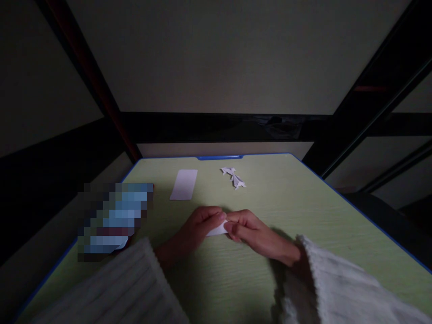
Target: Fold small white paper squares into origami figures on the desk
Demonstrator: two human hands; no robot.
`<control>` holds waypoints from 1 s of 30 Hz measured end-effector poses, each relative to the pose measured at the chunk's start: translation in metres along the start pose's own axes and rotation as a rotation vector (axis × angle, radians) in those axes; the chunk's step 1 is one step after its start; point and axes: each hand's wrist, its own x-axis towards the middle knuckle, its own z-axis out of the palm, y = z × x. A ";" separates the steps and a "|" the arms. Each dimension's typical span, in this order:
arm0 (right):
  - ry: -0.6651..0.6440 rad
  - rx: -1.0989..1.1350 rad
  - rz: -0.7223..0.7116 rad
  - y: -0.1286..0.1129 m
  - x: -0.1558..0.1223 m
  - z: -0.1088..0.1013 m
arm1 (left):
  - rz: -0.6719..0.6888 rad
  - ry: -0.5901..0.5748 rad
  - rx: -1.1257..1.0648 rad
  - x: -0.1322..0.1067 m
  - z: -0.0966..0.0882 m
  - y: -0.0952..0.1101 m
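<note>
Between my two hands, low over the middle of the table, is a small piece of white paper (218,229) with a straight lower edge. My left hand (204,225) grips its left part, thumb on top. On the other side my right hand (248,229) pinches the paper between thumb and curled fingers. Much of the paper is hidden by the fingers, so its full shape cannot be made out. Beyond the hands lie two small folded white paper figures (237,181), touching each other. To their left a flat white sheet of paper (184,185) rests on the table.
The light green table (313,216) has a blue rim and a blue handle (220,157) at its far edge. At the left a pixelated bluish object (118,220) lies near the edge. A pale panel (222,58) with dark frames stands behind the table.
</note>
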 end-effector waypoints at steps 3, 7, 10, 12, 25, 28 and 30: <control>0.083 0.194 -0.074 0.003 0.002 0.006 | -0.057 0.130 -0.312 -0.001 0.005 0.005; 0.230 0.495 -0.178 0.000 0.005 0.010 | -0.075 0.225 -0.645 0.000 0.006 0.016; 0.356 0.512 -0.166 -0.001 0.007 0.006 | -0.076 0.288 -0.659 0.001 0.004 0.020; 0.329 0.432 -0.104 0.002 0.008 0.002 | -0.098 0.360 -0.581 0.002 0.003 0.017; 0.249 0.381 -0.148 0.015 0.010 -0.004 | -0.014 0.111 -0.102 0.002 0.004 0.003; 0.243 0.397 -0.188 0.014 0.010 -0.003 | 0.013 0.074 -0.164 0.001 0.006 0.007; 0.272 0.410 -0.199 0.014 0.011 -0.002 | 0.047 0.056 -0.213 0.002 0.006 0.005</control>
